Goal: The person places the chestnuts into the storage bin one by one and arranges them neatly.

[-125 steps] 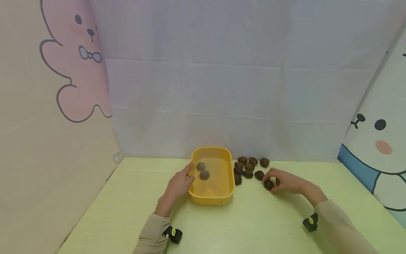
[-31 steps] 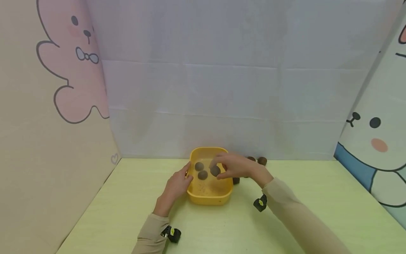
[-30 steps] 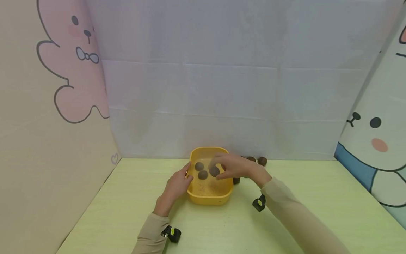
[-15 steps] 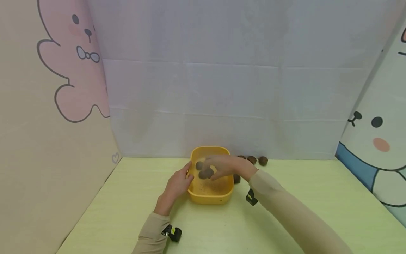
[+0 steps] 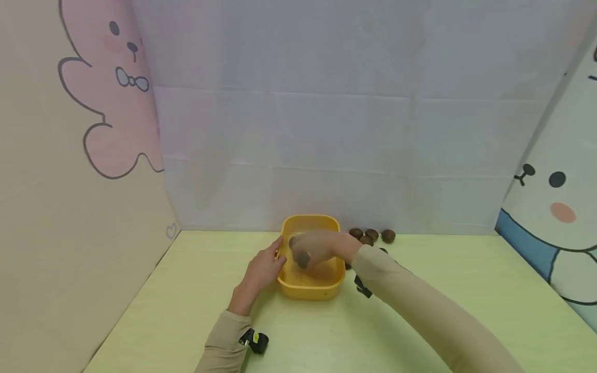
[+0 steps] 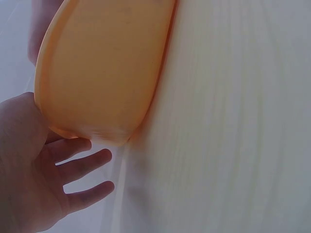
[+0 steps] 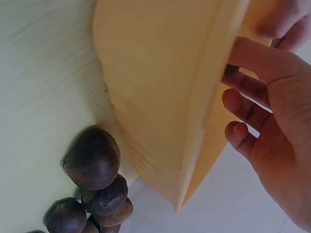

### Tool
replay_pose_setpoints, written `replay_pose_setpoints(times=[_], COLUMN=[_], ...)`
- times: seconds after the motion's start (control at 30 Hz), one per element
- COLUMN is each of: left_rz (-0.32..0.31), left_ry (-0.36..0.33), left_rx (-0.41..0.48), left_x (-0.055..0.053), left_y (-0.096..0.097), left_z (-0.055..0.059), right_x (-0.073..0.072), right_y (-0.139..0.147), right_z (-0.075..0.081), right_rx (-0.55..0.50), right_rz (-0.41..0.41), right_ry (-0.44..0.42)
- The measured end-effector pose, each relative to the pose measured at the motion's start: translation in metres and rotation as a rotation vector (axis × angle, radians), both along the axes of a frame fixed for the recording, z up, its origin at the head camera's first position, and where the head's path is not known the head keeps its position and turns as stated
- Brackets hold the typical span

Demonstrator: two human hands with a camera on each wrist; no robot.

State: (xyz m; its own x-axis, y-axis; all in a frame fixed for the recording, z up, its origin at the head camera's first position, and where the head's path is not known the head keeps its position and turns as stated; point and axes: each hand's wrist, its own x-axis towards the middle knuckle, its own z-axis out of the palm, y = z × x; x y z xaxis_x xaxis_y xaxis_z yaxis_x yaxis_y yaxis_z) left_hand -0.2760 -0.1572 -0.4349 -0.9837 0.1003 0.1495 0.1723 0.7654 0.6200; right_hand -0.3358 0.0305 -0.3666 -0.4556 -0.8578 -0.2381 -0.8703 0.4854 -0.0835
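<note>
A yellow plastic tub [image 5: 310, 293] stands on the table near the back wall. My left hand [image 5: 263, 270] grips its left rim, the thumb over the edge; the left wrist view shows several fingers spread along the outer wall. Inside the tub is my right hand [image 5: 322, 246], fingers pointing down and blurred. It pinches a dark brown chestnut [image 7: 231, 71], only partly visible among the fingers in the right wrist view. In the head view, dark chestnuts [image 5: 302, 259] show beside the right thumb and behind the fingers; the hand covers part of the tub floor.
Several loose chestnuts [image 5: 366, 240] lie right of the tub, some hidden behind the right sleeve [image 5: 420, 300]. One large chestnut [image 7: 93, 158] sits close to the tub's outer wall. A pale wall cloth [image 5: 289, 129] rises behind the table [image 5: 308, 336].
From the table at right, my right hand has carried a chestnut left into the tub, then further left and lower beside the other chestnuts there. My left hand has kept its grip.
</note>
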Motion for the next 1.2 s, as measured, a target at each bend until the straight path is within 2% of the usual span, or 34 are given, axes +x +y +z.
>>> replay_pose_setpoints(times=[0.27,0.43,0.53,0.67,0.8,0.9,1.03,1.2], left_rz=[-0.002,0.001,0.006,0.009,0.0,-0.001,0.004,-0.003], left_ry=[0.007,0.018,0.014,0.001,-0.005,-0.004,-0.001,-0.012], left_rx=[-0.01,-0.017,-0.015,-0.011,-0.009,-0.007,-0.01,-0.003], left_x=[0.001,0.001,0.002,0.003,0.002,0.003,0.003,0.002], left_y=[0.0,0.002,0.002,0.002,0.001,0.001,0.001,0.001], left_z=[0.001,0.003,0.004,0.004,0.003,0.002,0.002,0.002], right_x=[-0.002,-0.001,-0.003,-0.005,-0.005,-0.004,-0.001,0.0], right_y=[-0.008,-0.008,-0.003,0.012,0.036,0.051,0.066,0.081], right_z=[-0.006,-0.009,-0.005,0.011,0.029,0.038,0.045,0.044], right_rx=[0.075,0.111,0.062,-0.082,-0.175,-0.223,-0.267,-0.287], right_rz=[0.024,0.0,0.022,-0.004,-0.088,-0.103,-0.128,-0.156], right_ry=[0.03,0.032,0.003,-0.057,-0.025,-0.006,0.0,-0.013])
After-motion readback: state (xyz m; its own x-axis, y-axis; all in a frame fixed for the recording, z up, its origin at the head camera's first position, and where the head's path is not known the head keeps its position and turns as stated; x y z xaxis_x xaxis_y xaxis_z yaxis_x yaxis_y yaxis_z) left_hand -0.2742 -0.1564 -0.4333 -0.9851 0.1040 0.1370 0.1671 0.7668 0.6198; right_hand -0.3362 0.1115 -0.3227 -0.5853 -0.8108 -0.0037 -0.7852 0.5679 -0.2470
